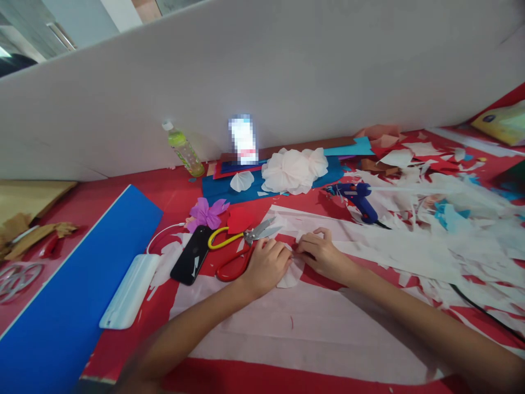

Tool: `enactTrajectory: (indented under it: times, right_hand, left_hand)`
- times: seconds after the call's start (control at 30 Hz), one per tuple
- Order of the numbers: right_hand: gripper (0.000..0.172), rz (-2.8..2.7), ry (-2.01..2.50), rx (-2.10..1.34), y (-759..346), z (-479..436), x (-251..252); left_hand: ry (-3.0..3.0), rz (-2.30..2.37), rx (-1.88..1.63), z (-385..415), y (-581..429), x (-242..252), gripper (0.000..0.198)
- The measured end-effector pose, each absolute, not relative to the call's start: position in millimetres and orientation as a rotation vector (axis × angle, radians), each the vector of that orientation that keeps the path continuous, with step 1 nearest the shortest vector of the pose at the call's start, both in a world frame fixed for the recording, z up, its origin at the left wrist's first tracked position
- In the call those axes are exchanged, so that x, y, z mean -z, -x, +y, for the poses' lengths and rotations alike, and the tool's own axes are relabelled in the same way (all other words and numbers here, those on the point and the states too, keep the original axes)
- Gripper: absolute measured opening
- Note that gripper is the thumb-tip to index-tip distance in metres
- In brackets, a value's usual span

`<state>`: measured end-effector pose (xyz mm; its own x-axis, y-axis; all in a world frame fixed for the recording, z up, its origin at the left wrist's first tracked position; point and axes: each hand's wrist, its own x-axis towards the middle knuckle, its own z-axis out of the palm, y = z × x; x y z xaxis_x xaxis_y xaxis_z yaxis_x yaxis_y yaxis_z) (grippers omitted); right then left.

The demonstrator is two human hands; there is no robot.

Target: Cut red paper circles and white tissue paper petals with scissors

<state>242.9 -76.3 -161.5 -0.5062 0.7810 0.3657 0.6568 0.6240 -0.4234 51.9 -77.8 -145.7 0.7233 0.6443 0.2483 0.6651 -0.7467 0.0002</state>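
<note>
My left hand (pixel 268 265) is closed on a small pale crepe paper petal (pixel 291 275), which hangs down between my hands. My right hand (pixel 322 254) pinches the petal's upper edge from the other side, fingers bent. Just beyond my left hand lie scissors (pixel 249 236) with one yellow and one red handle, blades spread. Beneath my hands is a wide pale paper sheet (pixel 295 323). Farther back, a white paper flower (pixel 293 171) and a loose fan-shaped petal (pixel 241 181) rest on dark blue paper (pixel 221 189).
A purple paper flower (pixel 207 213), a black phone (pixel 191 255) and a white power bank (pixel 130 293) lie left. A blue glue gun (pixel 356 198) and paper scraps (pixel 459 213) cover the right. A bottle (pixel 184 150) and a lit phone (pixel 243 139) stand by the white partition (pixel 328 71).
</note>
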Motion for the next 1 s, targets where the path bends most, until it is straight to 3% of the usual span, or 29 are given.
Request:
enactTrajectory:
  times: [1.0]
  right_hand:
    - [0.026, -2.375, 1.044, -0.354, -249.8, -77.4, 160.2]
  left_hand:
    - [2.816, -1.026, 0.317, -70.8, -45.7, 147.7, 0.017]
